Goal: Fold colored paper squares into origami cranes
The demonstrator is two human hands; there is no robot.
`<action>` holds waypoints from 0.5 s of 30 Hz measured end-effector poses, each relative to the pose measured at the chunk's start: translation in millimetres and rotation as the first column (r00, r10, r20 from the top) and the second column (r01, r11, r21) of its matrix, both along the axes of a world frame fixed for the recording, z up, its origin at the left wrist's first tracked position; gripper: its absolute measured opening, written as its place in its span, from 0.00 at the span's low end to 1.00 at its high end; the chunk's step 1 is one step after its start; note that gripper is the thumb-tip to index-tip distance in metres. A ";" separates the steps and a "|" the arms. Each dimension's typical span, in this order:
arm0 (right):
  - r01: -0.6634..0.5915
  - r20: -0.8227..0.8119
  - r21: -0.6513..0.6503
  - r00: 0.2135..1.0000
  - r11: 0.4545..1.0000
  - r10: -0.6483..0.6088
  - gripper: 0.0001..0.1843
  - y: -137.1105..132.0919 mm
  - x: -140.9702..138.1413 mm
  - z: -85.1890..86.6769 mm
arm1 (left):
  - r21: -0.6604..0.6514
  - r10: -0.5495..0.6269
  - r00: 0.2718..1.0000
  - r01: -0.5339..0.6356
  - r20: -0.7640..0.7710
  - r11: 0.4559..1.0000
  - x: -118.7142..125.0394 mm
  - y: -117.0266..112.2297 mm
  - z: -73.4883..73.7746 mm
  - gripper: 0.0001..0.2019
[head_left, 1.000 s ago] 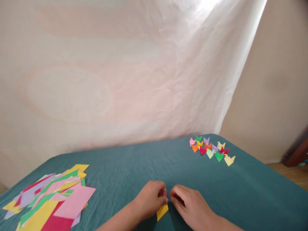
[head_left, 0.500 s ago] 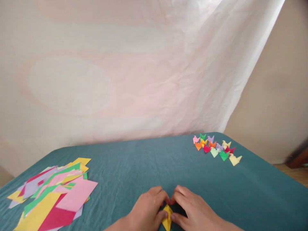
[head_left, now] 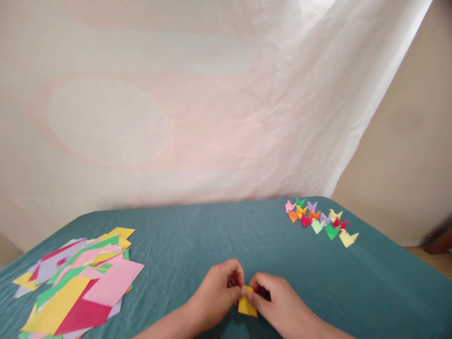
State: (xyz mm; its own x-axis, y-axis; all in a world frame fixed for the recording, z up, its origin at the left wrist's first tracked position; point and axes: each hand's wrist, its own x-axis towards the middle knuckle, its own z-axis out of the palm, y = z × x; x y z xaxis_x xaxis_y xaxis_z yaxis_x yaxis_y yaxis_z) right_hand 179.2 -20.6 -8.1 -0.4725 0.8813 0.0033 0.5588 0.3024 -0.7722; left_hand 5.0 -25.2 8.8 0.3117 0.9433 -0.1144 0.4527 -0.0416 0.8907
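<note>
A small folded piece of yellow paper [head_left: 247,307] is pinched between my two hands near the front of the table. My left hand [head_left: 221,293] grips its upper left side with thumb and forefinger. On the upper right side, my right hand [head_left: 273,297] holds the paper with its thumb in front. The lower part of the paper hangs free below the fingertips and looks like a flat, wide-bottomed shape. Its top edge is partly hidden by the fingers.
Loose coloured paper sheets [head_left: 81,282] lie in an overlapping heap at the left. Several small folded paper birds [head_left: 318,227] stand grouped at the back right. A dark green cloth [head_left: 197,235] covers the table, and a pale sheet [head_left: 212,117] hangs behind it.
Both hands have risen slightly from the table with the yellow paper. Its pointed diamond outline now appears as a wide-bottomed shape. The view has shifted a little.
</note>
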 end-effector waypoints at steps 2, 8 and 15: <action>0.020 -0.114 -0.084 0.993 0.996 -0.029 0.09 14.6 -8.2 1.2 | -0.022 0.081 0.989 -0.079 0.126 0.997 -3.8 8.8 -4.5 0.04; 0.023 -0.006 -0.013 1.000 1.000 -0.023 0.07 54.2 -28.2 -1.4 | 0.447 0.191 0.975 -0.123 -0.110 0.886 -22.9 15.4 1.0 0.10; -0.019 0.215 0.248 0.976 0.969 -0.036 0.04 54.9 -27.6 -3.4 | 0.424 -0.038 0.919 0.218 -0.393 0.879 -27.3 7.0 -3.9 0.15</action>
